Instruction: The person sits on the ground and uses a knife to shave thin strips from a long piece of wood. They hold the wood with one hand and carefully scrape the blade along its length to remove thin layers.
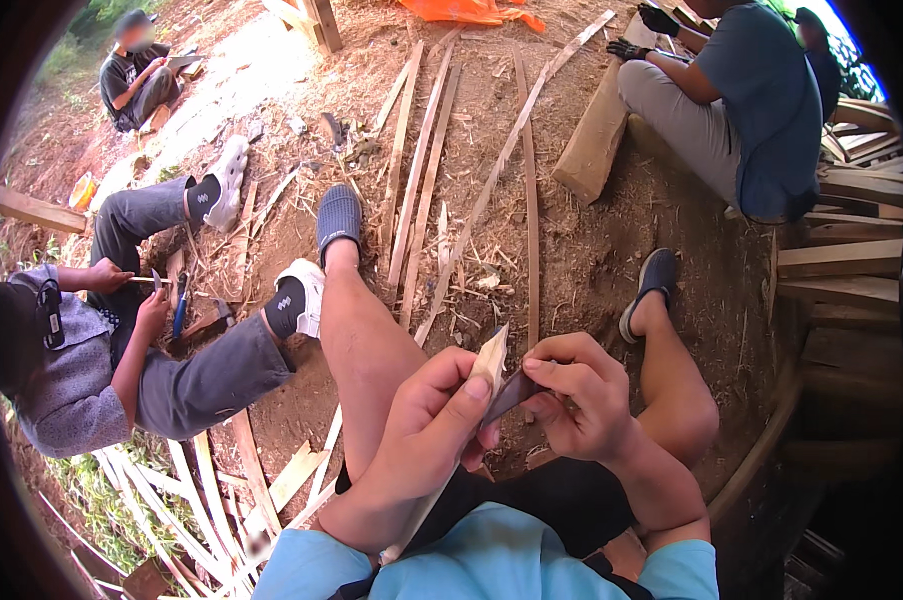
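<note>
A pale wooden strip [492,358], cut to a point at its upper end, runs down past my forearm toward my lap. My left hand [433,408] is closed round it just below the point, with the thumb lying along the wood. My right hand [585,398] pinches a dark, flat, blade-like piece [512,394] between thumb and fingers. That piece lies slantwise against the strip, close to my left fingertips. Its exact kind is unclear, since the fingers cover part of it.
Long wooden strips [433,170] lie on the dirt ahead, and more strips [206,480] are heaped at lower left. A person [71,360] sits close on my left, near a hammer [211,318]. Another person [741,110] sits by a thick beam [593,140]. Stacked timber [841,262] stands right.
</note>
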